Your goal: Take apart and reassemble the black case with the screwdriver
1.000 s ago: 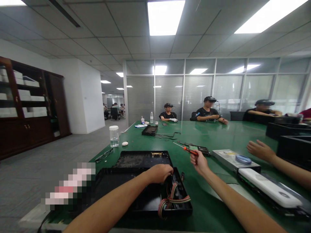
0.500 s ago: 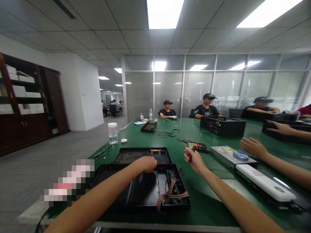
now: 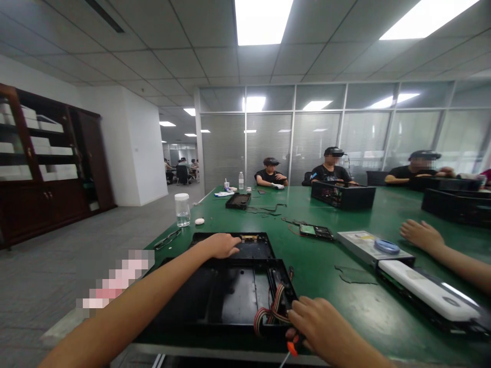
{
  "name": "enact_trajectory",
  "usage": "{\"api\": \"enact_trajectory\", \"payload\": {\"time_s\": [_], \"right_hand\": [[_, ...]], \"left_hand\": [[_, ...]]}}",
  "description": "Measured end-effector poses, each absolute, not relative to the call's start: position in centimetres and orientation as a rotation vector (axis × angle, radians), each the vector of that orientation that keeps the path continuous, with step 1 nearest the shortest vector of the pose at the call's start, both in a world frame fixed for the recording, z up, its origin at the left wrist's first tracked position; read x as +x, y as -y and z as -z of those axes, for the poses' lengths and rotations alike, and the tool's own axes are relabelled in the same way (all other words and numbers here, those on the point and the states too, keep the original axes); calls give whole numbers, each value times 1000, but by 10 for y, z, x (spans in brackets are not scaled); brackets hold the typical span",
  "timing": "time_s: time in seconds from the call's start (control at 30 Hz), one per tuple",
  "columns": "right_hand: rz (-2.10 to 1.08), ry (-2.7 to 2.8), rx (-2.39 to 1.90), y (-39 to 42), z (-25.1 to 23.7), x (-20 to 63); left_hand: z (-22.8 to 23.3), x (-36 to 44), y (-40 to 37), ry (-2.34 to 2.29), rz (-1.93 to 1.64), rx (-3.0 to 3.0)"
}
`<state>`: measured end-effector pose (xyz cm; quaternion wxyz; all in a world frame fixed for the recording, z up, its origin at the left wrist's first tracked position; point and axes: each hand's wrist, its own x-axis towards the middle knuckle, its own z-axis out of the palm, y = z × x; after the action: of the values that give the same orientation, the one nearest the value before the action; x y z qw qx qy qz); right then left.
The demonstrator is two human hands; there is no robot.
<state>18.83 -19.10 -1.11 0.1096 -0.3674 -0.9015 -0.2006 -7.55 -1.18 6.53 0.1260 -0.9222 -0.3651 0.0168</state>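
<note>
left hand (image 3: 222,245) flat, open on black case (image 3: 230,296) far wall; right hand (image 3: 318,327) closed around orange screwdriver (image 3: 292,348) — probably stiff, light, sharp-edged — safest held by rims, clear of ribbon cable (image 3: 272,312).

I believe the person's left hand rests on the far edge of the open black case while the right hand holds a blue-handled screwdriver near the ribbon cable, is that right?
Nearly: the head view shows the screwdriver in the right hand has an orange handle, not blue. The left hand does rest on the open black case, and the ribbon cable lies beside the right hand.
</note>
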Motion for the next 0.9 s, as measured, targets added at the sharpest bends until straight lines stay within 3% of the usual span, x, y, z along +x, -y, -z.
{"api": "enact_trajectory", "payload": {"time_s": [0.17, 0.33, 0.7, 0.9], "right_hand": [[561, 2782, -867, 215, 1, 210], [408, 2702, -1010, 215, 0, 220], [261, 2622, -1209, 195, 3, 222], [316, 2612, -1291, 133, 0, 214]], "left_hand": [[-43, -69, -18, 1297, -413, -2887], [-37, -59, -22, 971, -292, -2878], [-119, -77, 18, 708, 0, -2839], [-141, -88, 71, 698, -26, -2865]]}}
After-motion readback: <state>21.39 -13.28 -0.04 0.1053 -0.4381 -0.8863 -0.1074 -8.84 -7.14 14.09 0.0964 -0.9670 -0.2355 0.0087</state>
